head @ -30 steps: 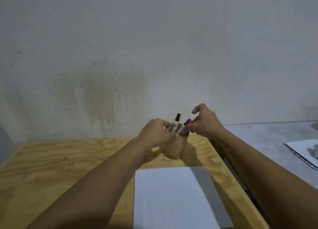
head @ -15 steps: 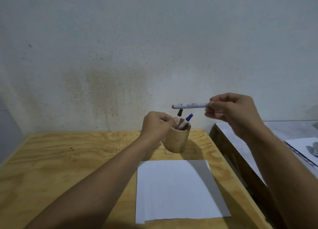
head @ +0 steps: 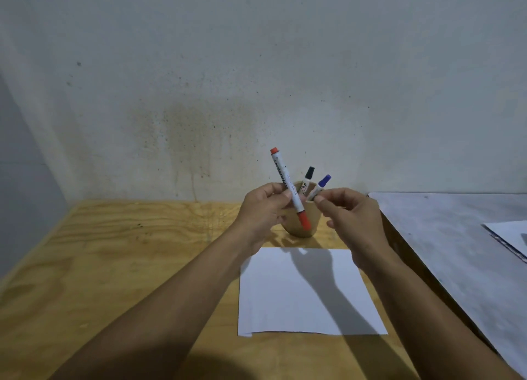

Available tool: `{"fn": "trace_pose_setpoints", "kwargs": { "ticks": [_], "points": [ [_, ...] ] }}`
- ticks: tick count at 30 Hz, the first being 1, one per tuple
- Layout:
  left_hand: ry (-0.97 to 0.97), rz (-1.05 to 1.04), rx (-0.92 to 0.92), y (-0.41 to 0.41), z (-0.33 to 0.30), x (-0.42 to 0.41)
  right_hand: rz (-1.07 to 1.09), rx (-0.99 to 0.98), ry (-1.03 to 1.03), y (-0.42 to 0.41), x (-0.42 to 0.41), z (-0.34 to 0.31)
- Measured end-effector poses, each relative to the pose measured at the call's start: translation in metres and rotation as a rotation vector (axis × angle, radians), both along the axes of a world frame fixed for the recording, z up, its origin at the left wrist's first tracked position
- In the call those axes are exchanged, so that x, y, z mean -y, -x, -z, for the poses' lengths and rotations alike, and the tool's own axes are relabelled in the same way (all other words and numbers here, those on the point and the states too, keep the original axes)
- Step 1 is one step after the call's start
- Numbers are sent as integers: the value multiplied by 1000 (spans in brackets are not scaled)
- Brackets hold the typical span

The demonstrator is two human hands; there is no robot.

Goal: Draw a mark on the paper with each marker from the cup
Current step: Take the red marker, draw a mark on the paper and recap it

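My left hand (head: 263,212) grips a white marker with red ends (head: 288,187), held tilted in the air in front of the wooden cup (head: 312,217), its red cap pointing down. A black-capped marker (head: 308,177) and a blue-capped marker (head: 320,185) stand in the cup. My right hand (head: 352,222) hovers just right of the red marker with its fingers loosely curled and nothing in it. A blank white sheet of paper (head: 299,299) lies on the plywood table (head: 114,251) in front of the cup.
A stained wall rises directly behind the cup. To the right a grey tabletop (head: 456,237) adjoins the plywood table and carries white sheets (head: 510,234) at its right edge.
My right hand pulled the red marker out of the cup and raised it. My left hand let go of the cup and took the marker; my right hand released it.
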State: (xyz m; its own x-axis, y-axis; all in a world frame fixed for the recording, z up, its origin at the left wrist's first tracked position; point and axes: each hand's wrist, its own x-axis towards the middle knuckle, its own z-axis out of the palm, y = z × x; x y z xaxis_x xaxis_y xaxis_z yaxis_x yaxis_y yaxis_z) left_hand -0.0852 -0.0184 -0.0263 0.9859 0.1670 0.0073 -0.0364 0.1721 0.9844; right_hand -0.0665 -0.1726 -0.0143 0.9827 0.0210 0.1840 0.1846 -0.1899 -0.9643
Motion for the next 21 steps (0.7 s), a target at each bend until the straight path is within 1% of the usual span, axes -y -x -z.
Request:
{"fn": "trace_pose_setpoints", "kwargs": {
  "ticks": [2,5,8,12,14,16,19,21],
  "points": [
    [-78,-15,23,5,3,-3,-72,21,18,-1,-2,-9],
    [-187,-25,60,13,7,-4,-235,-36,21,-1,-9,-18],
    [-154,-30,73,20,13,-7,-262,-60,-9,-3,-14,-17],
    [-128,-70,19,29,24,-20,-235,-104,-198,-3,-17,-8],
    [-108,-98,22,33,27,-24,-243,-133,-232,0,-19,-3],
    [-146,-117,32,36,29,-25,-279,-163,-224,3,-23,3],
    [-216,-125,45,39,33,-26,-388,-173,-130,7,-26,13],
    [-270,-125,54,40,35,-28,-421,-175,-99,9,-27,19]
  ]
}}
